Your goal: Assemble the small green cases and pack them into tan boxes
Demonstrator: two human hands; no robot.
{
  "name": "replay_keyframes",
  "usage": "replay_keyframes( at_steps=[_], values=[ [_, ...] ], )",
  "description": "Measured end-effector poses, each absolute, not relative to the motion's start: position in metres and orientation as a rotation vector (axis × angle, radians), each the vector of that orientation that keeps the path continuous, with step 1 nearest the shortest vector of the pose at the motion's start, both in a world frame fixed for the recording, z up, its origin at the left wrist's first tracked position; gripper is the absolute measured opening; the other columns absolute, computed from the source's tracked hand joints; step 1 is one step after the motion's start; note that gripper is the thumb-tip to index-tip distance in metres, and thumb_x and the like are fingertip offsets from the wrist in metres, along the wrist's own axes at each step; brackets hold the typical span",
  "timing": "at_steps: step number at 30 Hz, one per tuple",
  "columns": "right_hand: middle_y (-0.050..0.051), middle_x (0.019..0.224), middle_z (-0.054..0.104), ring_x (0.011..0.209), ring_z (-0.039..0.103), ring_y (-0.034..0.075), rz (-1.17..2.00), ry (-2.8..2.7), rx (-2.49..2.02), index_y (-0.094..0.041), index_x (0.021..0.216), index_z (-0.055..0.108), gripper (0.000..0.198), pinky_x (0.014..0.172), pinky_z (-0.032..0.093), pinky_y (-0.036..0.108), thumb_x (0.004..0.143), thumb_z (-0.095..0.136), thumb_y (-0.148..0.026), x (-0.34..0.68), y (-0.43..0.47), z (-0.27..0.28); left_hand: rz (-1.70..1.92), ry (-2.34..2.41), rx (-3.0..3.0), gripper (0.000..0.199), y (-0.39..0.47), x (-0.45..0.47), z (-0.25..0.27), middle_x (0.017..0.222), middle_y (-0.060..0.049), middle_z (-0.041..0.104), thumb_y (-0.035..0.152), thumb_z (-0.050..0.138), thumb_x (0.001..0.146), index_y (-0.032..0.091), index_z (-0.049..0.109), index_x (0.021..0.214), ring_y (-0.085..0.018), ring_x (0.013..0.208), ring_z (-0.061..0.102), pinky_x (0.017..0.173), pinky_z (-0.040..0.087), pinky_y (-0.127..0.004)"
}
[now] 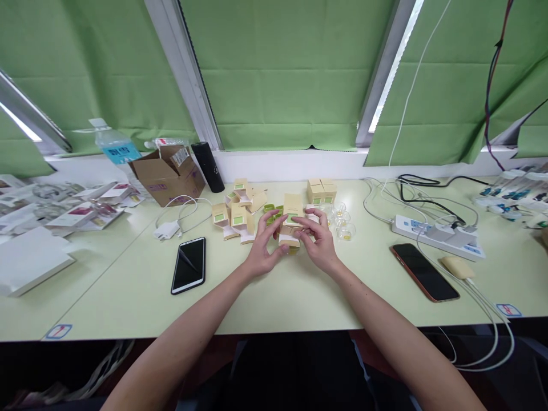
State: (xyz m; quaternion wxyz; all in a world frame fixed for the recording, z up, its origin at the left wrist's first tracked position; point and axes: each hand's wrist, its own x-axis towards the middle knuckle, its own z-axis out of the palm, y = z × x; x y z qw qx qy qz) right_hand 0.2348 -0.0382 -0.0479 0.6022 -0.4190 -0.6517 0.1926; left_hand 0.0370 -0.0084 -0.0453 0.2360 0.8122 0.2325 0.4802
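Between my two hands a small tan cardboard box (293,205) with a green label stands with its flaps open. My left hand (265,248) grips its left side with curled fingers and thumb. On the opposite side my right hand (320,242) has its fingertips on the front of the same box. Several more open tan boxes (239,216) lie left of my left hand. Green plastic pieces (269,209) sit just behind its fingers. Clear round plastic containers (346,230) are grouped right of my right hand. Two closed boxes (322,192) stand behind them.
A phone (189,265) and a white charger (166,229) lie to the left, near a brown carton (171,177) and a black bottle (208,166). To the right are another phone (424,272), a power strip (439,235) and loose cables. White packages (34,260) pile up at far left.
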Motion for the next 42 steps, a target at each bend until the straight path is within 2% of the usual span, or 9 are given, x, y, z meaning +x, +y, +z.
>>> replay_keyframes(
  at_steps=[5, 12, 20, 29, 36, 42],
  values=[
    [0.01, 0.144, 0.043, 0.084, 0.064, 0.013, 0.405, -1.628, -0.907, -0.034, 0.131, 0.073, 0.033, 0.085, 0.066, 0.043, 0.1, 0.063, -0.029, 0.2349, -0.0409, -0.0474, 1.42, 0.645, 2.096, 0.049, -0.0041, 0.0395, -0.05, 0.148, -0.017, 0.046, 0.055, 0.058, 0.102, 0.03, 0.057, 0.143, -0.028, 0.121, 0.059, 0.089, 0.058, -0.041],
    [0.011, 0.144, 0.04, 0.089, 0.064, 0.016, 0.425, -1.722, -0.875, -0.036, 0.14, 0.068, 0.04, 0.098, 0.064, 0.051, 0.102, 0.059, -0.027, 0.2328, -0.0449, -0.0472, 1.467, 0.68, 1.982, 0.045, -0.0012, 0.0398, -0.0531, 0.14, -0.014, 0.048, 0.058, 0.061, 0.099, 0.028, 0.059, 0.133, -0.027, 0.118, 0.059, 0.091, 0.058, -0.04],
    [0.011, 0.146, 0.036, 0.091, 0.064, 0.016, 0.426, -1.752, -0.828, -0.036, 0.142, 0.066, 0.042, 0.099, 0.063, 0.051, 0.101, 0.062, -0.031, 0.232, -0.0452, -0.0488, 1.478, 0.63, 1.869, 0.036, -0.0009, 0.0397, -0.0532, 0.138, -0.011, 0.047, 0.05, 0.067, 0.098, 0.029, 0.062, 0.127, -0.025, 0.117, 0.058, 0.098, 0.052, -0.04],
    [0.011, 0.144, 0.037, 0.103, 0.065, 0.02, 0.423, -1.76, -0.823, -0.035, 0.141, 0.066, 0.042, 0.095, 0.064, 0.048, 0.1, 0.065, -0.029, 0.23, -0.0457, -0.0502, 1.505, 0.629, 1.862, 0.036, -0.0011, 0.0405, -0.0516, 0.136, -0.012, 0.048, 0.053, 0.066, 0.097, 0.028, 0.062, 0.123, -0.027, 0.12, 0.056, 0.097, 0.052, -0.041],
    [0.009, 0.14, 0.038, 0.086, 0.064, 0.013, 0.385, -1.723, -0.827, -0.037, 0.139, 0.068, 0.041, 0.097, 0.064, 0.046, 0.099, 0.068, -0.029, 0.2293, -0.0448, -0.0508, 1.552, 0.655, 1.969, 0.031, -0.0015, 0.0424, -0.0519, 0.131, -0.012, 0.049, 0.048, 0.065, 0.1, 0.027, 0.061, 0.123, -0.024, 0.115, 0.057, 0.085, 0.052, -0.035],
    [0.008, 0.133, 0.042, 0.083, 0.065, 0.013, 0.352, -1.673, -0.859, -0.034, 0.131, 0.074, 0.032, 0.1, 0.063, 0.049, 0.1, 0.067, -0.03, 0.2295, -0.0436, -0.0511, 1.546, 0.609, 2.023, 0.034, -0.0015, 0.0411, -0.054, 0.134, -0.013, 0.049, 0.048, 0.065, 0.1, 0.027, 0.061, 0.126, -0.026, 0.121, 0.054, 0.086, 0.053, -0.036]
  ],
)
